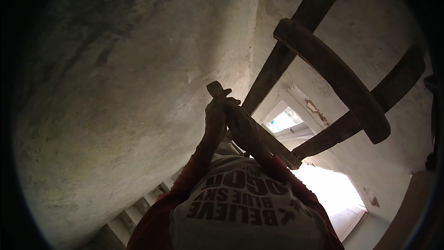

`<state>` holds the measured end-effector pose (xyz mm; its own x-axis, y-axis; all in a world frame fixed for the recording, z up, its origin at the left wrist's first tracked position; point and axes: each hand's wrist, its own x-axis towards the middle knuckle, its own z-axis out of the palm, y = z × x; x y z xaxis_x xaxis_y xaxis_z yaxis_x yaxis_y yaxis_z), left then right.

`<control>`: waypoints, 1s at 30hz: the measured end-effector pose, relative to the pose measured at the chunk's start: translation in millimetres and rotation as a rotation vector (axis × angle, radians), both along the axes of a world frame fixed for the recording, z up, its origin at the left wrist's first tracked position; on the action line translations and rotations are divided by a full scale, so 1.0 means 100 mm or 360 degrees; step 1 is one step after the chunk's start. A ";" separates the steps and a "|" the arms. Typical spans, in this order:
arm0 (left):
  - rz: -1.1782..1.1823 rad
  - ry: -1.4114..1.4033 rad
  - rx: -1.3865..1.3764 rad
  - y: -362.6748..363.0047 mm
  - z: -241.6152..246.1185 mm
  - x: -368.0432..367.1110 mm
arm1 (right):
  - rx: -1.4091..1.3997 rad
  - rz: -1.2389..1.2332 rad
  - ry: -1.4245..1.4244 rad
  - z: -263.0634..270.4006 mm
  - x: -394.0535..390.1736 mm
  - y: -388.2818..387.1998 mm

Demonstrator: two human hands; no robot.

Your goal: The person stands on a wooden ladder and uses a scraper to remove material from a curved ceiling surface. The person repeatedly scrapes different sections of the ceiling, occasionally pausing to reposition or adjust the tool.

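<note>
A rough wooden ladder stands before me, with a dark side rail [266, 76] on the left, a second rail [326, 139] on the right, and a thick curved rung [333, 69] across both. My left hand [215, 118] and my right hand [242, 125] are close together on the left end of a lower wooden rung [282, 147]. The rung's blunt end sticks out past the fingers. Both hands are in shadow, and how the fingers wrap the wood is partly hidden.
A stained plaster wall [138, 93] fills the left side and meets another wall [367, 34] at a corner. Behind the ladder is a small framed window [284, 119]. A bright opening [329, 191] lies lower right. Pale slat-like pieces [133, 213] line the lower left.
</note>
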<state>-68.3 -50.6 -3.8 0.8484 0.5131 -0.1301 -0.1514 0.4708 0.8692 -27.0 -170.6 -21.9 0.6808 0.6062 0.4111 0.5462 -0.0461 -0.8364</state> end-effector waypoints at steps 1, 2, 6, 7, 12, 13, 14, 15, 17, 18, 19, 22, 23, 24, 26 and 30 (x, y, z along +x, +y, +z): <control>0.0058 0.0085 -0.0027 0.02 0.03 -0.01 | 0.0047 -0.0033 -0.0084 -0.02 -0.01 0.03; 0.0046 -0.0023 -0.0007 0.02 0.05 -0.01 | 0.0056 -0.0027 0.0061 -0.05 -0.02 0.05; 0.0116 -0.0072 0.0171 0.06 0.07 0.02 | 0.0050 0.0053 0.0490 -0.20 0.04 0.15; 0.0113 -0.0137 0.0272 0.07 0.06 0.04 | 0.0104 0.0088 0.0531 -0.24 0.10 0.19; 0.0301 -0.0044 0.0472 0.24 -0.08 0.15 | -0.0231 0.0135 0.0801 -0.33 0.32 0.43; 0.0288 -0.0081 0.0436 0.30 -0.11 0.18 | -0.0272 0.0191 0.0782 -0.32 0.37 0.45; 0.0288 -0.0123 0.0387 0.37 -0.13 0.21 | -0.0378 0.0259 0.0838 -0.29 0.41 0.50; 0.0258 -0.0145 0.0324 0.43 -0.15 0.25 | -0.0481 0.0323 0.0900 -0.25 0.44 0.53; 0.0250 -0.0170 0.0139 0.60 -0.18 0.30 | -0.0497 0.0405 0.0509 -0.17 0.50 0.61; 0.0263 -0.0186 0.0086 0.69 -0.19 0.34 | -0.0534 0.0391 0.0548 -0.13 0.53 0.66; 0.0297 -0.0151 -0.0003 0.76 -0.20 0.39 | -0.0590 0.0400 0.0619 -0.10 0.57 0.72; 0.0353 -0.0223 -0.0007 0.89 -0.24 0.54 | -0.0674 0.0452 0.0757 -0.08 0.66 0.90; 0.0387 -0.0203 -0.0001 0.91 -0.25 0.59 | -0.0650 0.0501 0.0721 -0.11 0.69 0.95; 0.0436 -0.0187 0.0067 0.92 -0.26 0.63 | -0.0668 0.0462 0.0852 -0.14 0.71 1.00; 0.0526 -0.0111 0.0118 0.92 -0.28 0.70 | -0.0713 0.0401 0.1044 -0.25 0.73 1.07; 0.0619 -0.0064 0.0154 0.89 -0.31 0.73 | -0.0437 0.0314 0.0759 -0.48 0.68 1.12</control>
